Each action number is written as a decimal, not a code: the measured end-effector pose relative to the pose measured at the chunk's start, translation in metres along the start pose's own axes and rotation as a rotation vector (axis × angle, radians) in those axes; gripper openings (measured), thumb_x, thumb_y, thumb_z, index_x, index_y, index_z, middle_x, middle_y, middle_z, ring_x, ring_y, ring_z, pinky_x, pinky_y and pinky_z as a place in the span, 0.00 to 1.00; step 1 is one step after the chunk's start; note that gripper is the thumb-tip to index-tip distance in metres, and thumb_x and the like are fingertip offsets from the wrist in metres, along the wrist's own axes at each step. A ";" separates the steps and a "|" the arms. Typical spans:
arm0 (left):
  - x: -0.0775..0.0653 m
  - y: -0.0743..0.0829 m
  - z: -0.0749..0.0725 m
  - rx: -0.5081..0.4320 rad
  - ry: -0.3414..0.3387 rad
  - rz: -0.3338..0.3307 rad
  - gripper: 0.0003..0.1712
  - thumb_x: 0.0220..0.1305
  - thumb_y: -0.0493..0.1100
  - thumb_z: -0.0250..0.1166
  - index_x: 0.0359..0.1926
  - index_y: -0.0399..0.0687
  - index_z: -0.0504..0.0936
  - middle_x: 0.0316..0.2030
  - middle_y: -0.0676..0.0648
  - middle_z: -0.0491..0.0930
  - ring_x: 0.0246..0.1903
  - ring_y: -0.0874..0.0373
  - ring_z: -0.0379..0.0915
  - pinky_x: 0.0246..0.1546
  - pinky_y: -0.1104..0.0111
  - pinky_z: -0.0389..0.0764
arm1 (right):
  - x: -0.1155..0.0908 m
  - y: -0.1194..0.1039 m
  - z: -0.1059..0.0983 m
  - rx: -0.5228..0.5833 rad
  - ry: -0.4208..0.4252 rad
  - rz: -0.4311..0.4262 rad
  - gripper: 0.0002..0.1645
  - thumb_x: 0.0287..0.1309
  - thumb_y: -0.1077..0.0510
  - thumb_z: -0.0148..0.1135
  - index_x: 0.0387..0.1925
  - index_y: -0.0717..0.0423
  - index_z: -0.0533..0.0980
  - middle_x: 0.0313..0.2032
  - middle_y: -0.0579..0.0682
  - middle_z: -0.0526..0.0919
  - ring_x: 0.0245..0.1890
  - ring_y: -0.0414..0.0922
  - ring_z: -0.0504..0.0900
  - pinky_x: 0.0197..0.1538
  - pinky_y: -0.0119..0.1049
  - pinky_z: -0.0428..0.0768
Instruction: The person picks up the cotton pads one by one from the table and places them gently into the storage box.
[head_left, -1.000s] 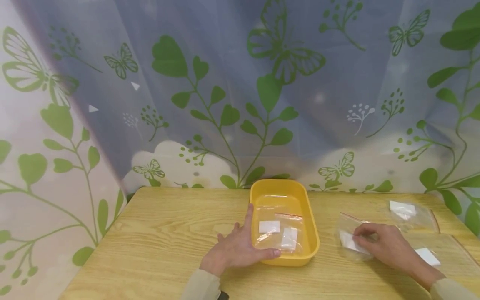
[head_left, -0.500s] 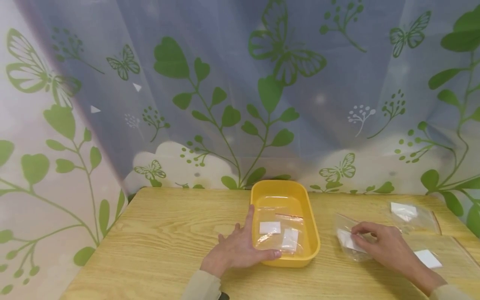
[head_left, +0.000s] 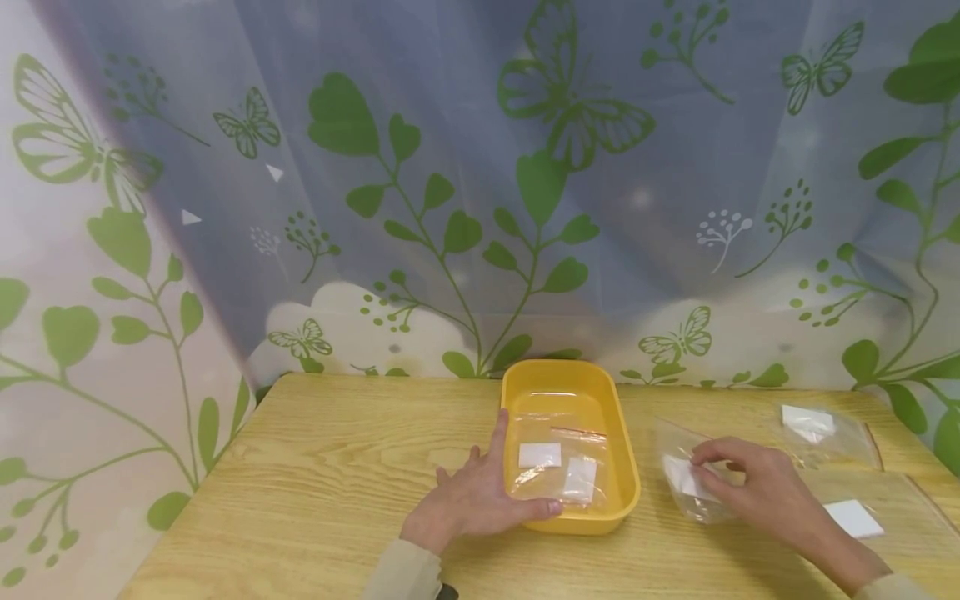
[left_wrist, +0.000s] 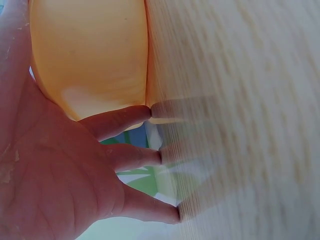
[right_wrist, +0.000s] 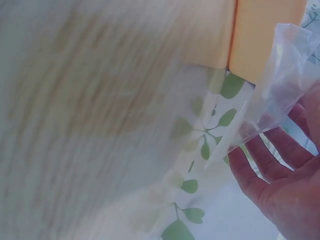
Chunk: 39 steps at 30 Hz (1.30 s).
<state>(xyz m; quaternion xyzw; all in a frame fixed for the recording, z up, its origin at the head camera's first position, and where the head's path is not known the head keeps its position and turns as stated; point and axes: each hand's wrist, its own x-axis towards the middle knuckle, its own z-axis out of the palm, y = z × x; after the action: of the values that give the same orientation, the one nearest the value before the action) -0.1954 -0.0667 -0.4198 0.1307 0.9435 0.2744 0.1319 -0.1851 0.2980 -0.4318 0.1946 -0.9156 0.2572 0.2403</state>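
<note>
A yellow plastic tray (head_left: 628, 492) stands on the wooden table, with two clear zip bags (head_left: 540, 455) holding white slips lying in it. My left hand (head_left: 476, 497) is spread against the tray's near left corner, thumb over the front rim and the other fingers along its left side; in the left wrist view, several fingertips (left_wrist: 150, 114) touch the tabletop. To the right of the tray, my right hand (head_left: 765, 492) pinches a clear zip bag (head_left: 686, 477) with a white slip between thumb and fingers. In the right wrist view this bag (right_wrist: 287, 75) hangs above the table.
Two more clear zip bags lie at the table's right: one bag (head_left: 847, 442) farther back, another bag (head_left: 911, 508) partly behind the right forearm. A curtain (head_left: 435, 167) printed with leaves and butterflies hangs along the table's (head_left: 337, 467) back edge.
The right hand has shifted slightly left, carrying the pinched zip bag toward the tray. The left hand and the tray have stayed in place.
</note>
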 end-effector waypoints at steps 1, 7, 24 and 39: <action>0.000 0.000 0.000 0.001 0.000 0.000 0.77 0.49 0.86 0.61 0.81 0.64 0.22 0.70 0.35 0.71 0.77 0.32 0.53 0.66 0.20 0.45 | 0.000 -0.001 0.000 0.002 0.006 -0.007 0.18 0.47 0.65 0.79 0.31 0.38 0.84 0.38 0.46 0.91 0.41 0.24 0.82 0.36 0.35 0.87; 0.000 0.000 0.000 -0.005 0.004 0.001 0.77 0.48 0.86 0.61 0.81 0.64 0.23 0.71 0.33 0.71 0.77 0.32 0.52 0.66 0.20 0.45 | 0.004 -0.007 -0.002 0.019 0.035 -0.035 0.19 0.46 0.67 0.79 0.32 0.38 0.85 0.37 0.45 0.91 0.41 0.24 0.82 0.36 0.34 0.87; -0.001 0.001 -0.001 0.006 0.003 -0.001 0.78 0.48 0.87 0.61 0.81 0.63 0.23 0.71 0.34 0.71 0.77 0.32 0.53 0.66 0.20 0.47 | 0.020 -0.031 -0.011 0.035 0.072 -0.038 0.18 0.48 0.65 0.79 0.34 0.37 0.86 0.38 0.43 0.91 0.42 0.22 0.81 0.39 0.20 0.82; -0.001 0.001 -0.001 0.002 -0.001 0.001 0.77 0.49 0.86 0.61 0.82 0.62 0.23 0.71 0.33 0.71 0.77 0.31 0.53 0.66 0.20 0.47 | 0.038 -0.055 -0.001 0.080 0.101 -0.072 0.17 0.49 0.66 0.78 0.35 0.40 0.86 0.39 0.43 0.91 0.42 0.25 0.84 0.40 0.23 0.84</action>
<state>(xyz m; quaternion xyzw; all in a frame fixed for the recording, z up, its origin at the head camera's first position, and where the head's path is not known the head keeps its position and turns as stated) -0.1946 -0.0671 -0.4181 0.1314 0.9436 0.2735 0.1324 -0.1892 0.2464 -0.3893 0.2237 -0.8837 0.2943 0.2871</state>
